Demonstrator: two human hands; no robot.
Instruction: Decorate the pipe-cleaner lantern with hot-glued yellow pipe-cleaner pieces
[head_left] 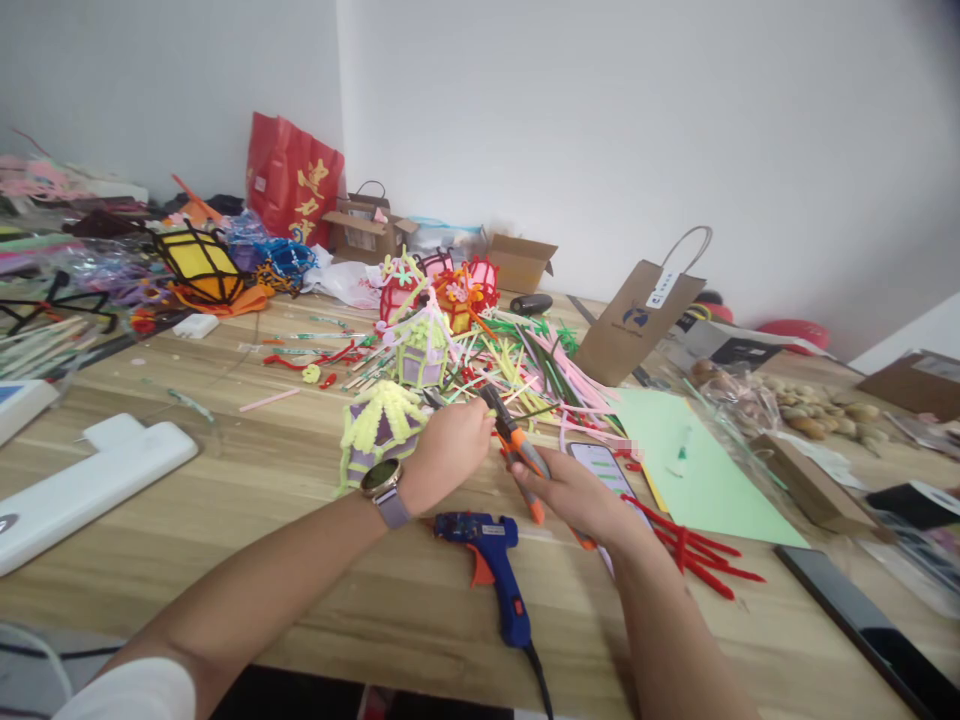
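Observation:
My right hand (574, 490) is wrapped round the orange and grey handles of a pair of pliers (516, 436), whose dark jaws point away from me. Close to those jaws, my left hand (459, 440) is closed in a pinch; a small yellow-green bit shows at its fingertips, too small to name surely. Beside the left wrist stands a fuzzy lantern-like house (386, 420) with a pale yellow roof and purple sides, partly hidden by that hand. Behind it is a similar small house (420, 350) with a pink-topped roof. A blue glue gun (491, 570) lies below my hands.
Loose pipe cleaners (536, 365) spread behind my hands. Red pipe cleaners (697, 550) and a lit phone (600, 470) lie to the right, near a green sheet (697, 460). A paper bag (634, 320) stands beyond. At left is a white device (112, 480); a dark phone (862, 620) lies right.

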